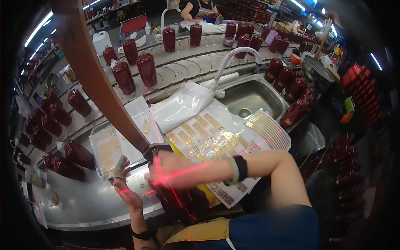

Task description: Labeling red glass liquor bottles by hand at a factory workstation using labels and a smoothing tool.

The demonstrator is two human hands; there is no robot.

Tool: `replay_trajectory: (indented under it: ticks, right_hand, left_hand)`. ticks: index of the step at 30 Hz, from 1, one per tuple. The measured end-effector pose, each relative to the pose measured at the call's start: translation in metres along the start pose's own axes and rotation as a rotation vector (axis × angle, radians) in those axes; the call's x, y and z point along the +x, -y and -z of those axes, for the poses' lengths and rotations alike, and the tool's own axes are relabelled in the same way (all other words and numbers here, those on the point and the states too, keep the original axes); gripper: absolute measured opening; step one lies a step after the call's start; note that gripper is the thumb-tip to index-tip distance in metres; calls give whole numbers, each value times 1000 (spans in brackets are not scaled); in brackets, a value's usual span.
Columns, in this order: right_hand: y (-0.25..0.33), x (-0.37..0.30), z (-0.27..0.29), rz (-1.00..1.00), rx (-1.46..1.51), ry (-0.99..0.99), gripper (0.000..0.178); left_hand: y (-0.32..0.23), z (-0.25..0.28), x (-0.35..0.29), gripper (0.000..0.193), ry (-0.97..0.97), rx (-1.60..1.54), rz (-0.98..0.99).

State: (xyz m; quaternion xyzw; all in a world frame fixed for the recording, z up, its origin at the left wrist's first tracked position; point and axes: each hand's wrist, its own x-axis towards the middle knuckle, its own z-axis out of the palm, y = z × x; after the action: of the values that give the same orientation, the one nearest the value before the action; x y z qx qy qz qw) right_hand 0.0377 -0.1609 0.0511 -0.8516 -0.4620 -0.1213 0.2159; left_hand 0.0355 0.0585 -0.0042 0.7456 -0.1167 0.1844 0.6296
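My right hand (168,168) is blurred by motion, low over a dark red bottle (185,202) in front of my body. Its fingers are smeared, so whether it grips anything cannot be told. To its left, my left hand (127,183) is raised with the fingers stretched upward and nothing in them; pale coverings show on its fingertips. Crossed red laser lines fall on my right hand and the bottle. Beyond my right forearm lies a white sheet of gold decals (196,133). Another gold decal sheet (106,148) rests in a shallow tray behind my left hand.
A steel sink (260,98) with a white curved faucet (221,68) lies beyond the sheets. Dark red bottles (146,71) stand on a slatted conveyor (179,71) and around the bench. A brown wooden post (93,71) slants across the left. Another person (202,8) works at the far side.
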Motion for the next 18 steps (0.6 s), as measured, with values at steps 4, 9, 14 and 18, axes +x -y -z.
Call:
replay_trajectory:
  ticks: [4, 9, 14, 18]
  right_hand:
    - [-38, -1, -2, 72, -233, -392, 21]
    - [5, -29, -16, 598, -61, -270, 18]
    - [-24, -11, -2, -55, -16, -497, 26]
    - [-33, -31, 0, 112, -212, -474, 33]
  left_hand:
    - [0, 1, -10, 87, 4, -23, 58]
    - [0, 1, -20, 87, 34, -67, 90]
    - [-5, -7, -28, 90, 42, -146, 173]
    - [-8, -7, -39, 95, 24, -168, 211]
